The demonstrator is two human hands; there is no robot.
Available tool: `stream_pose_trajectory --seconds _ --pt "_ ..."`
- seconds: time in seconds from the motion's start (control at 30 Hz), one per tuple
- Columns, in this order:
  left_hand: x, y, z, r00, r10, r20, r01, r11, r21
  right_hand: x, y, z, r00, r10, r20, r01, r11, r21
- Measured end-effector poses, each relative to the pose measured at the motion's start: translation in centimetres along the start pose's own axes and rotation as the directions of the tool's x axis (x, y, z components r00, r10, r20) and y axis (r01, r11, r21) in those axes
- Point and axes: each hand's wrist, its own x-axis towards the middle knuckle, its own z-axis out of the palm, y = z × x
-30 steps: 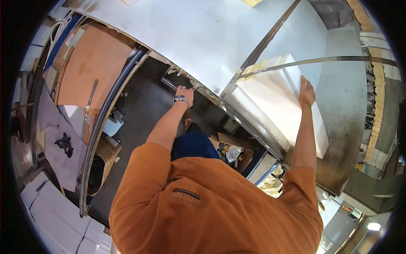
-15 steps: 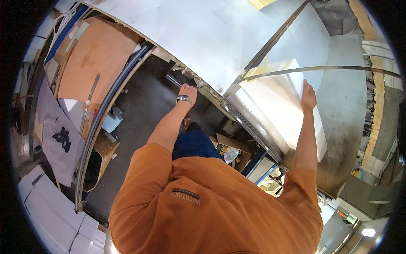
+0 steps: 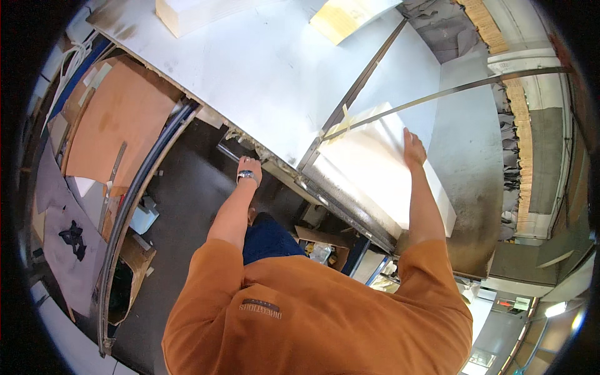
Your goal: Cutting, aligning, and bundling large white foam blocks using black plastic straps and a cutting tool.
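Observation:
A large white foam block lies on the pale tabletop, right of a dark slot in it. My right hand rests against the block's far right side, fingers stretched along it. A thin metal band crosses above the table and passes over the block's far end. A yellowish strip hangs by the band near the slot. My left hand, with a wristwatch, is closed round a metal bar below the table's ragged front edge.
Another foam block and a yellowish foam piece lie farther back on the table. To the left stands a rack with a brown sheet. An open cardboard box and a box of scraps are low down.
The view has shifted, bringing more of the far tabletop and its foam pieces into sight. Both hands keep their places, one on the bar and one against the block.

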Motion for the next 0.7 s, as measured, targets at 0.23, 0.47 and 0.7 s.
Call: stream_pose_trajectory --seconds 0.23,0.47,0.7 --pt "-1.3 0.1 -1.3 0.999 0.011 0.042 -0.013 0.999 0.045 0.3 0.3 0.0 0.995 0.031 0.095 -0.036 0.998 0.048" --pt "-1.3 -0.4 -1.2 0.999 0.045 0.018 -0.047 0.991 0.126 1.5 0.0 -0.3 0.984 0.060 0.166 -0.068 0.997 0.040" --pt "-0.3 -0.3 -2.3 0.988 0.075 0.137 -0.089 0.991 0.101 -4.6 -1.0 -3.7 0.894 0.062 -0.443 0.146 0.895 0.421"
